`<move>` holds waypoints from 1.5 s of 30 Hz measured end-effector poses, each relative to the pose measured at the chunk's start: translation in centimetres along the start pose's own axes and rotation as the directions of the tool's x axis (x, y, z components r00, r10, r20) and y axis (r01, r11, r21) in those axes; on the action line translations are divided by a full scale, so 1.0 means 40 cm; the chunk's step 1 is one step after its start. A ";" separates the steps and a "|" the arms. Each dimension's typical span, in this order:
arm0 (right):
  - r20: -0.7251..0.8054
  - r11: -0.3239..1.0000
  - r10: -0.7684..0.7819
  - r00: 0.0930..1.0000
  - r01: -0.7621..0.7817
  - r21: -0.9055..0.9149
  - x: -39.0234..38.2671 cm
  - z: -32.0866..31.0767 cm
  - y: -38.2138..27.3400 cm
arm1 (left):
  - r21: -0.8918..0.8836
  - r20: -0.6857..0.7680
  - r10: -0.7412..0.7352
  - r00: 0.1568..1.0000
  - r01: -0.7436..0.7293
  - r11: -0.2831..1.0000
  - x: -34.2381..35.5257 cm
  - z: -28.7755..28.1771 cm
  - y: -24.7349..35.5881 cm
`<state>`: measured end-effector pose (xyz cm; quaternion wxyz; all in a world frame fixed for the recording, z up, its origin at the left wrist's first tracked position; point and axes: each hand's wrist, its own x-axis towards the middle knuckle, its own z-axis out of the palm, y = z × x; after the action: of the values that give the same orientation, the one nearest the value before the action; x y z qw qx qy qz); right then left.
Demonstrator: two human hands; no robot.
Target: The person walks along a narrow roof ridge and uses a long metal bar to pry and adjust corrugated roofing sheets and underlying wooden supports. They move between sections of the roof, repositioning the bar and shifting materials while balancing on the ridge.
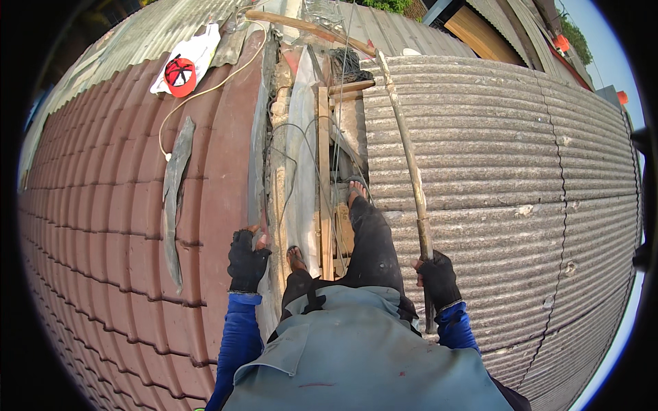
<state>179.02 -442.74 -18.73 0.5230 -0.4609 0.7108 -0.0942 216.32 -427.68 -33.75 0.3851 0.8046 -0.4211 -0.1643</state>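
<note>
My right hand (439,279), in a black fingerless glove, is wrapped round a long, rough wooden pole (406,137). The pole slants from the far end of the gap down past my hip. Its far end meets a second, curved piece of wood (312,27); I cannot tell whether they are joined. On the other side, my left hand (248,260), also gloved, is closed at the edge of a grey metal strip (258,157) along the red roof. Something small and greyish shows at its fingertips, too unclear to name.
Red tile-shaped roofing (110,226) lies left, grey corrugated sheets (480,157) right. Between them, my feet stand in a gap with a wooden plank (325,178) and loose wires. A grey strip (177,198), white cable (214,88) and red cap (179,77) lie on the left roof.
</note>
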 end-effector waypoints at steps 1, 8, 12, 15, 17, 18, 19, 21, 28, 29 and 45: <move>-0.007 0.998 0.062 0.998 -0.062 0.008 0.041 -0.008 -0.015 | 0.016 0.013 -0.024 1.000 0.024 1.000 0.001 0.010 0.000; 0.096 0.972 0.190 0.977 -0.173 -0.160 0.294 -0.050 -0.025 | 0.060 0.225 -0.169 0.960 0.160 0.985 0.069 0.252 -0.034; 0.120 0.938 0.302 0.946 -0.272 -0.217 0.440 -0.058 0.047 | 0.003 0.408 -0.228 0.884 0.249 0.969 0.139 0.536 -0.129; 0.048 0.856 0.393 0.918 -0.346 -0.385 0.536 -0.096 0.132 | 0.171 0.533 -0.371 0.760 0.333 0.927 0.196 0.778 -0.220; 0.055 0.802 0.385 0.921 -0.304 -0.514 0.589 -0.131 0.182 | 0.170 0.551 -0.365 0.750 0.328 0.929 0.243 0.930 -0.276; 0.010 0.721 0.436 0.900 -0.343 -0.602 0.618 -0.144 0.202 | 0.267 0.600 -0.410 0.687 0.311 0.912 0.268 1.003 -0.299; 0.035 0.733 0.425 0.904 -0.322 -0.599 0.641 -0.158 0.214 | 0.271 0.616 -0.438 0.655 0.345 0.898 0.293 1.068 -0.322; -0.042 0.596 0.538 0.842 -0.415 -0.687 0.668 -0.187 0.215 | 0.331 0.651 -0.530 0.543 0.426 0.842 0.338 1.193 -0.364; -0.025 0.673 0.483 0.875 -0.389 -0.630 0.726 -0.203 0.169 | 0.190 0.530 -0.577 0.621 0.577 0.795 0.363 1.545 -0.482; -0.002 0.736 0.445 0.896 -0.367 -0.568 0.735 -0.207 0.162 | 0.131 0.559 -0.586 0.587 0.636 0.761 0.360 1.577 -0.484; 0.097 0.576 0.430 0.898 -0.190 -0.795 0.888 -0.287 0.033 | -0.328 0.329 -0.605 0.725 0.689 0.646 0.334 1.375 -0.331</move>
<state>167.76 -472.77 -37.85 0.3793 -0.5139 0.6705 0.3773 199.13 -460.27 -78.69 0.4251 0.7768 -0.0920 -0.4555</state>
